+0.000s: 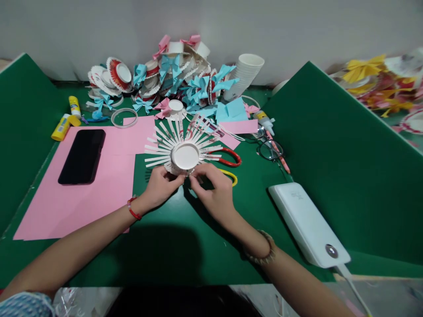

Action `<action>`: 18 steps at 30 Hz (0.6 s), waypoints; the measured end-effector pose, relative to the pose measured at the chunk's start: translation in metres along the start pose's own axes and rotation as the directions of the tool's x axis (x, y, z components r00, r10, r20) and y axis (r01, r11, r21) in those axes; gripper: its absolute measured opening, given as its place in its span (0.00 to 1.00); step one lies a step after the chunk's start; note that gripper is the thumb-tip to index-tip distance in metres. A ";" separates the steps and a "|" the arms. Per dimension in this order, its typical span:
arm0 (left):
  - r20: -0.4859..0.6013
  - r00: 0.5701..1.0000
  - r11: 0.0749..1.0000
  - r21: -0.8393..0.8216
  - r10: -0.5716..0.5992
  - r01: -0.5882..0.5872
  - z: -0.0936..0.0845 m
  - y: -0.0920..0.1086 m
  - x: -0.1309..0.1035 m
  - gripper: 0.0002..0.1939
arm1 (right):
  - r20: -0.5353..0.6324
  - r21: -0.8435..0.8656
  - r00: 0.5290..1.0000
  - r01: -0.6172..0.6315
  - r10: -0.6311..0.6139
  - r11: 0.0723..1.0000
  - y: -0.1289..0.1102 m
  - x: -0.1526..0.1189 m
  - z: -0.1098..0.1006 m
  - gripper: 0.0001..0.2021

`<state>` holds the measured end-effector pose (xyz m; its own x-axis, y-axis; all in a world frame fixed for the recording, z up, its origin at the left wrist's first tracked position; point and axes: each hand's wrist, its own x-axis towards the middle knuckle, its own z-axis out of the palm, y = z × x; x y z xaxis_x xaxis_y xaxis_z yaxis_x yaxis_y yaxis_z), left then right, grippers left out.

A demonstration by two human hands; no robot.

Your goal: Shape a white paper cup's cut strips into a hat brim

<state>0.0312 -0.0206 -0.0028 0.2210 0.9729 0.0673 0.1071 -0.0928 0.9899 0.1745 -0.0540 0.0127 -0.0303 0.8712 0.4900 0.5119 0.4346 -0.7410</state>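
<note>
A paper cup sits in the middle of the head view, its side cut into many thin strips that fan out around the round base. My left hand pinches the near left edge of it, thumb against the strips. Close by on the right, my right hand pinches a strip at the near edge between thumb and fingers. Strips at the near side look folded, though the fingers partly hide them. Just behind my right hand lie scissors with a red handle loop and a yellow one, their blades hidden under the strips.
Pink paper sheets with a black phone lie left. Glue sticks stand behind. Finished cup crafts with blue bows and stacked cups line the back. Glasses and a white power bank are right, between green partitions.
</note>
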 end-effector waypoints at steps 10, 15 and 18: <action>0.020 0.999 0.998 0.048 -0.033 0.032 0.001 0.009 -0.002 0.08 | 0.047 0.342 0.921 -0.378 0.386 0.860 0.002 0.002 0.000 0.03; 0.036 0.999 0.998 -0.041 -0.037 0.039 0.002 0.012 -0.004 0.11 | 0.074 0.447 0.867 -0.470 0.493 0.761 0.003 0.005 0.000 0.05; 0.039 0.999 0.999 -0.036 -0.036 0.037 0.001 0.011 -0.004 0.10 | 0.097 0.493 0.853 -0.489 0.514 0.719 0.003 0.005 0.002 0.07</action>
<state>0.0328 -0.0258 0.0074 0.2543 0.9668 0.0271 0.0802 -0.0490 0.9956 0.1746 -0.0476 0.0121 0.1536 0.9881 -0.0074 -0.0405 -0.0012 -0.9992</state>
